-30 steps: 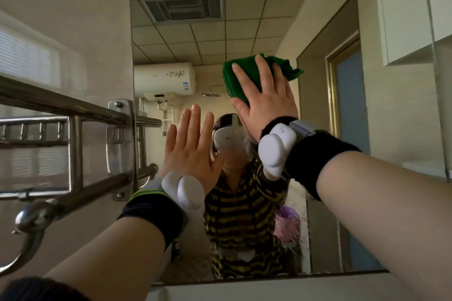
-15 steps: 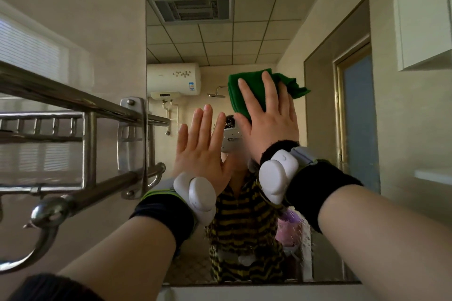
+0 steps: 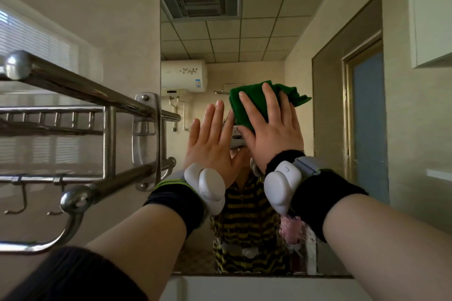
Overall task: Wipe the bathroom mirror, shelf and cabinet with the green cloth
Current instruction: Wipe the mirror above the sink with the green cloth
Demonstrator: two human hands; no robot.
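Bathroom wall with mirror (image 3: 244, 39), head view. Right grip (image 3: 274, 134), fingers straight and spread, presses the green cloth (image 3: 242, 107) flat against the glass at mid-height; a loose corner of the cloth sticks out to the right of the fingers. Left grip (image 3: 212, 139), released and holding nothing, lies palm-flat on the glass just beside the right. Mirror's left edge runs just beside the steel towel rack (image 3: 110, 129), whose bars jut toward the viewer close to the left forearm. Open glass extends above the cloth and to its right; the lower edge lies below both wrists. White cabinet (image 3: 430, 7) shows at upper right, well apart from both grips
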